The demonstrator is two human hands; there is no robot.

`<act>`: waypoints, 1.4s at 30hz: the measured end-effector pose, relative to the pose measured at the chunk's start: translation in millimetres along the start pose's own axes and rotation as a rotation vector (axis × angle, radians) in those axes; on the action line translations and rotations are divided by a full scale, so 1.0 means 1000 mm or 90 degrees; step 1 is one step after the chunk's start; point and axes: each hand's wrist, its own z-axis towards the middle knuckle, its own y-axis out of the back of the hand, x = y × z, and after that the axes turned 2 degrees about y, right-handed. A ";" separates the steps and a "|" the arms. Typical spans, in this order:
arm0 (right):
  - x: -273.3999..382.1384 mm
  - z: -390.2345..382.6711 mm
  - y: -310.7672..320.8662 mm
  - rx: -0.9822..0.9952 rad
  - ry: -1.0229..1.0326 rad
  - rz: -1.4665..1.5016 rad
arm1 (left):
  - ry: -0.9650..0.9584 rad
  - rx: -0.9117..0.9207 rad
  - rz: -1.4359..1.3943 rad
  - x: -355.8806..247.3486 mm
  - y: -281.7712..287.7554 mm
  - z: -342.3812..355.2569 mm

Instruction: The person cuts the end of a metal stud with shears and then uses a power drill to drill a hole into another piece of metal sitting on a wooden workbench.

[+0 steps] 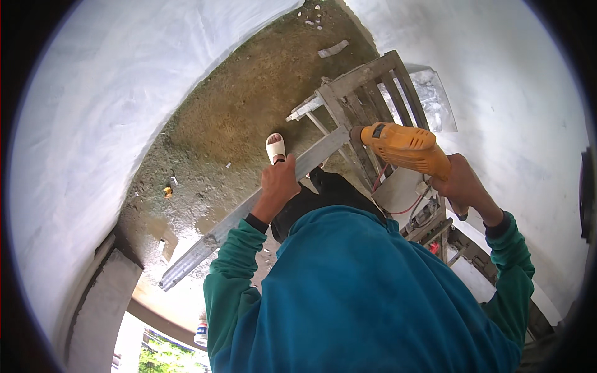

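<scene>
My right hand (461,185) is wrapped round the rear handle of an orange power drill (404,146). The drill's dark nose points left and meets, or lies just over, the upper end of a long grey metal bar (239,214); its bit cannot be made out. About the bar's middle, my left hand (280,185) is closed on it. The bar slants from the drill down to the lower left, its far end above the wet floor. Just beyond the drill's nose stands a worn wooden chair (359,76) with a slatted back.
White walls curve along the left and right. On the brown, partly wet floor (230,93) lie scattered scraps and a flat light strip (333,48). A red cord (407,210) loops beneath the drill. At the lower left, a small can (201,332) stands near an opening with greenery outside.
</scene>
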 end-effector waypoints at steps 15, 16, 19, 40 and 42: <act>0.005 0.000 0.002 -0.001 -0.011 0.029 | -0.007 0.007 0.001 0.000 0.006 0.000; 0.007 0.001 0.003 0.001 -0.008 0.033 | -0.006 0.006 0.000 0.000 0.006 0.000; 0.005 0.001 0.003 -0.003 -0.012 0.006 | -0.011 -0.003 -0.002 0.001 0.005 0.001; 0.013 0.003 0.009 0.015 -0.026 0.000 | -0.001 0.019 0.001 0.001 0.006 0.003; 0.017 0.002 0.010 0.007 -0.022 -0.007 | 0.002 0.018 0.001 0.001 0.006 0.003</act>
